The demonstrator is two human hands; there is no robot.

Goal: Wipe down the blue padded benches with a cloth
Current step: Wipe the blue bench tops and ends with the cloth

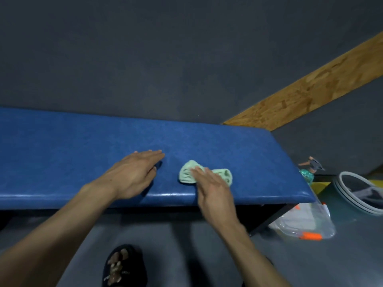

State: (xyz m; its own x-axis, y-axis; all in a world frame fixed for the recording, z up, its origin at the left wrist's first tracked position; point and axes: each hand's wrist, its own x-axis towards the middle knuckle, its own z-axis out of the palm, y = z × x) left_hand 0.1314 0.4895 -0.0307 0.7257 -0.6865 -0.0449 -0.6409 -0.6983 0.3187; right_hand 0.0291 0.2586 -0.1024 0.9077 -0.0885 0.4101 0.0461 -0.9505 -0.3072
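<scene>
While right hand (211,189) presses flat on cloth (186,175), hiding its middle, left hand (132,175) rests flat on bench (62,154).

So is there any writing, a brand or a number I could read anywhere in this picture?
None can be read.
The black slipper has small pale marks, too blurred to read.
The clear plastic bag shows only orange patches, no legible text.
The blue bench and the green cloth carry no print.

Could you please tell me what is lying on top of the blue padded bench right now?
On the blue bench lie a bunched pale green cloth, pressed by the right hand, and the flat left hand. The cloth's middle is hidden beneath the fingers.
</scene>
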